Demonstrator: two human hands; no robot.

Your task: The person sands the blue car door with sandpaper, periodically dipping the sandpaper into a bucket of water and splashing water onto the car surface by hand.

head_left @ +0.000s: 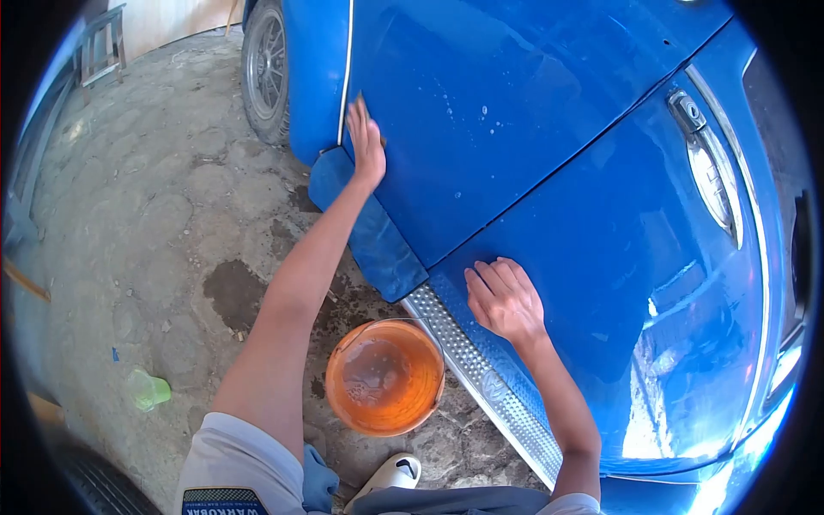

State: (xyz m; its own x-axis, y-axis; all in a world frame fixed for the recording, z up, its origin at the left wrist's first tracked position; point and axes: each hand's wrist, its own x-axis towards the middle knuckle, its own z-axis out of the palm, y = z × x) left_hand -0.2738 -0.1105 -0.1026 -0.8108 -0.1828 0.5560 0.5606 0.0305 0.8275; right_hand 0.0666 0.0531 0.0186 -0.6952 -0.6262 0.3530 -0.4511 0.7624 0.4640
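A blue car body [481, 112] with water drops on its paint fills the right half of the view. My left hand [367, 146] is against the panel near the cream trim strip, holding a small, partly hidden thing that looks like a sanding piece or pad. Lower on the right, my right hand [506, 299] is at the door's lower part, its fingers curled; whatever it may hold is hidden. Between my arms, an orange bucket [343, 390] with cloudy water stands on the ground beside the metal running board [485, 378].
A car wheel [268, 73] is at the upper left of the body. On the stone floor [129, 215] lies a green cup [148, 390]. A wooden frame [101, 47] stands at the far upper left. A chrome door handle [711, 167] sticks out at the right.
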